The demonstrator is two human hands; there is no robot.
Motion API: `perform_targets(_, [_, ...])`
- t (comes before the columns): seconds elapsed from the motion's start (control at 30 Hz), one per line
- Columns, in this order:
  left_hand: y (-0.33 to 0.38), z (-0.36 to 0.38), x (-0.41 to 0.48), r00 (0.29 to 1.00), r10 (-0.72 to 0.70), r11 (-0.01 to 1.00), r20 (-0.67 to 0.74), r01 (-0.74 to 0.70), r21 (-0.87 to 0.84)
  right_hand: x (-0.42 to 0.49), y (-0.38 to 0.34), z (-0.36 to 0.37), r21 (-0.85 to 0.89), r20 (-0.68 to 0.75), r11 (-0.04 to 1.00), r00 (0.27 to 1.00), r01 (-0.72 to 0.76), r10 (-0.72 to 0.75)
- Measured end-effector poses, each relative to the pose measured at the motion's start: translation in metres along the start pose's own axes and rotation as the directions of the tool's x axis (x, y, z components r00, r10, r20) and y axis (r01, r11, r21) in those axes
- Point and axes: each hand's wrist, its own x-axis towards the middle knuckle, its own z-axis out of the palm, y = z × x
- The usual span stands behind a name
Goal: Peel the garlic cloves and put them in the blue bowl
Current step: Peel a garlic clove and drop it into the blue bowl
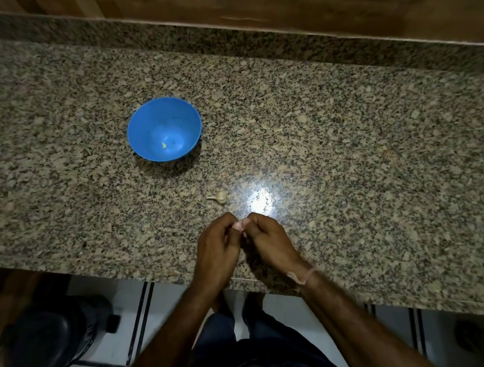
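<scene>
Left hand (217,249) and right hand (268,242) fingertips both pinch a mostly hidden clove (241,227). I see the garlic head (220,197) just beyond and the blue bowl (143,124) farther left. Probably light and firm with slippery papery skin, so I'd grip the ends.

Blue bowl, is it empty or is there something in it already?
Not empty. The blue bowl sits upright on the counter, and one small pale piece, likely a peeled clove, lies on its bottom.
</scene>
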Motion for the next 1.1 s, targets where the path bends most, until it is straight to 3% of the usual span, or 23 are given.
perform_targets(0.03, [-0.002, -0.001, 0.001, 0.999, -0.032, 0.999, 0.033, 0.032, -0.003, -0.003, 0.001, 0.001, -0.03, -0.015, 0.997, 0.998, 0.065, -0.066])
perform_targets(0.13, [-0.005, -0.001, 0.003, 0.965, -0.221, 0.936, 0.139, 0.249, -0.248, -0.01, 0.001, 0.004, -0.178, -0.043, 0.96, 0.973, 0.215, -0.226])
perform_targets(0.17, [-0.003, 0.0, 0.002, 0.961, -0.241, 0.916, 0.133, 0.27, -0.296, -0.01, 0.001, 0.006, -0.168, -0.043, 0.964, 0.976, 0.205, -0.215])
perform_targets(0.27, [-0.001, 0.002, 0.0, 0.977, -0.2, 0.941, 0.075, 0.213, -0.264, -0.01, 0.002, 0.012, 0.083, -0.024, 0.996, 0.999, 0.03, -0.028])
perform_targets(0.37, [-0.004, -0.002, 0.006, 0.936, -0.292, 0.873, 0.197, 0.345, -0.345, -0.011, 0.003, 0.015, 0.189, -0.017, 0.982, 0.999, -0.023, 0.027])
perform_targets(0.4, [-0.005, -0.005, 0.01, 0.9, -0.343, 0.819, 0.269, 0.427, -0.383, -0.011, 0.003, 0.016, 0.145, -0.032, 0.989, 0.999, 0.012, -0.007])
perform_targets(0.5, [-0.006, -0.017, 0.018, 0.792, -0.403, 0.691, 0.458, 0.592, -0.416, -0.01, 0.0, 0.018, -0.199, -0.09, 0.96, 0.972, 0.198, -0.219])
perform_targets(0.57, [-0.007, -0.021, 0.017, 0.845, -0.342, 0.771, 0.411, 0.503, -0.392, -0.005, -0.004, 0.017, -0.289, -0.102, 0.935, 0.965, 0.205, -0.243])
perform_targets(0.63, [-0.011, -0.024, 0.012, 0.954, -0.201, 0.936, 0.223, 0.254, -0.244, -0.002, -0.009, 0.016, -0.156, -0.037, 0.983, 0.994, 0.1, -0.106])
perform_targets(0.7, [-0.015, -0.025, 0.01, 0.974, -0.15, 0.968, 0.172, 0.181, -0.176, -0.003, -0.016, 0.021, 0.005, 0.021, 0.999, 0.999, -0.043, 0.043])
perform_targets(0.77, [-0.014, -0.028, 0.018, 0.9, -0.308, 0.858, 0.309, 0.403, -0.317, -0.004, -0.013, 0.027, -0.151, -0.052, 0.984, 0.994, 0.092, -0.101])
perform_targets(0.83, [-0.009, -0.033, 0.025, 0.709, -0.462, 0.613, 0.532, 0.689, -0.386, -0.004, -0.004, 0.03, -0.435, -0.095, 0.863, 0.94, 0.257, -0.327])
perform_targets(0.87, [-0.009, -0.035, 0.026, 0.675, -0.474, 0.57, 0.566, 0.725, -0.388, -0.003, -0.003, 0.031, -0.484, -0.104, 0.832, 0.926, 0.271, -0.363])
perform_targets(0.9, [-0.009, -0.036, 0.024, 0.722, -0.447, 0.638, 0.528, 0.671, -0.378, -0.004, -0.007, 0.032, -0.468, -0.115, 0.842, 0.927, 0.267, -0.358])
perform_targets(0.93, [-0.011, -0.035, 0.021, 0.828, -0.363, 0.779, 0.426, 0.521, -0.349, -0.004, -0.01, 0.034, -0.393, -0.133, 0.892, 0.945, 0.226, -0.298])
perform_targets(0.97, [-0.016, -0.034, 0.017, 0.932, -0.222, 0.923, 0.286, 0.295, -0.248, -0.004, -0.015, 0.036, -0.251, -0.137, 0.954, 0.97, 0.162, -0.2])
perform_targets(1.0, [-0.022, -0.034, 0.013, 0.981, -0.066, 0.985, 0.181, 0.093, -0.145, -0.006, -0.022, 0.038, -0.05, -0.12, 0.997, 0.99, 0.062, -0.067])
perform_targets(1.07, [-0.03, -0.033, 0.012, 0.986, 0.118, 0.992, 0.121, -0.111, -0.068, -0.01, -0.028, 0.044, 0.262, -0.071, 0.956, 0.985, -0.133, 0.156])
perform_targets(1.1, [-0.032, -0.033, 0.014, 0.983, 0.117, 0.992, 0.14, -0.108, -0.072, -0.012, -0.028, 0.048, 0.279, -0.092, 0.951, 0.982, -0.133, 0.165])
